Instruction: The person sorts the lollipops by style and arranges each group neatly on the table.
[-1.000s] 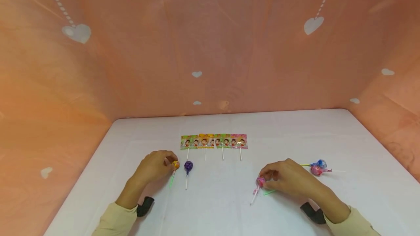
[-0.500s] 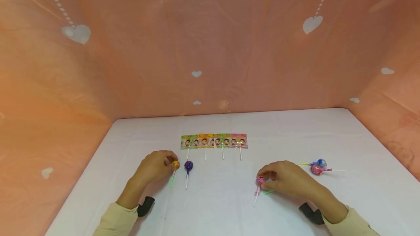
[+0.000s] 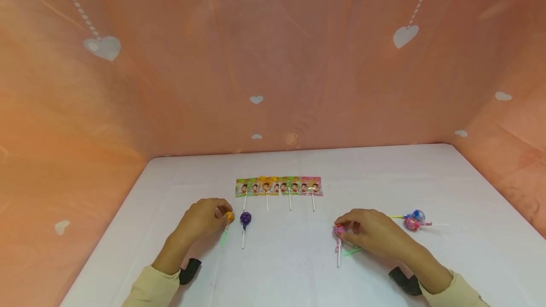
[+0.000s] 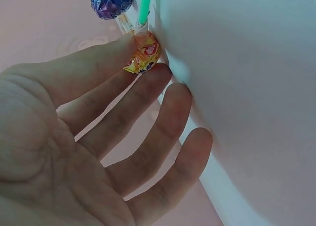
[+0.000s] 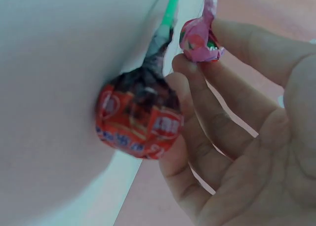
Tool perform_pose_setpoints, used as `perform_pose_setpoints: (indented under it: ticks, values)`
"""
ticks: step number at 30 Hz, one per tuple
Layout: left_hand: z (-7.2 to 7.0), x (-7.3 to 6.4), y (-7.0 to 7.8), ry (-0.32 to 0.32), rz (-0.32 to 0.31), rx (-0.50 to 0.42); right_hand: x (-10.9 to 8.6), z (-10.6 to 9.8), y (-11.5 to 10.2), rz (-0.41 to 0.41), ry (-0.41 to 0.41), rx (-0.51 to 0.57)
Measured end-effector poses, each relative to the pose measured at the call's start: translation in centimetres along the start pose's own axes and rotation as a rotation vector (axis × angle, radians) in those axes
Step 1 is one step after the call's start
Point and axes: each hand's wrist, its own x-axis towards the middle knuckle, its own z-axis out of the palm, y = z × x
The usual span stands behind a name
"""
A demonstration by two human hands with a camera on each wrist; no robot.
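My left hand pinches the yellow-wrapped head of a lollipop between thumb and fingers; its green stick points toward me. Just right of it lies a purple lollipop with a white stick. Over on the right, my right hand pinches a pink lollipop by the head, its white stick toward me. Beneath that hand lies a red-and-dark wrapped lollipop, large in the right wrist view; in the head view only its green stick shows.
Several flat-packed lollipops form a row at the back: green, orange, another green and pink. Right of my right hand, a blue lollipop lies against a pinkish-red lollipop. A patterned cloth surrounds the white table.
The pink lollipop's stick has swung from slanting lower left to nearly straight toward me, turned by my right hand. My left hand keeps its pinch on the yellow lollipop in about the same spot.
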Motion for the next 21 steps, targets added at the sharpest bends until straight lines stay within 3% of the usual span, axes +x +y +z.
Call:
perform_pose_setpoints:
  ticks: [13, 21]
  values:
    - [0.17, -0.09, 0.11, 0.047, 0.018, 0.048, 0.34, -0.78, -0.16, 0.009, 0.035, -0.025]
    - [0.50, -0.17, -0.08, 0.064, -0.005, 0.048, 0.58, -0.78, -0.22, 0.033, 0.041, -0.031]
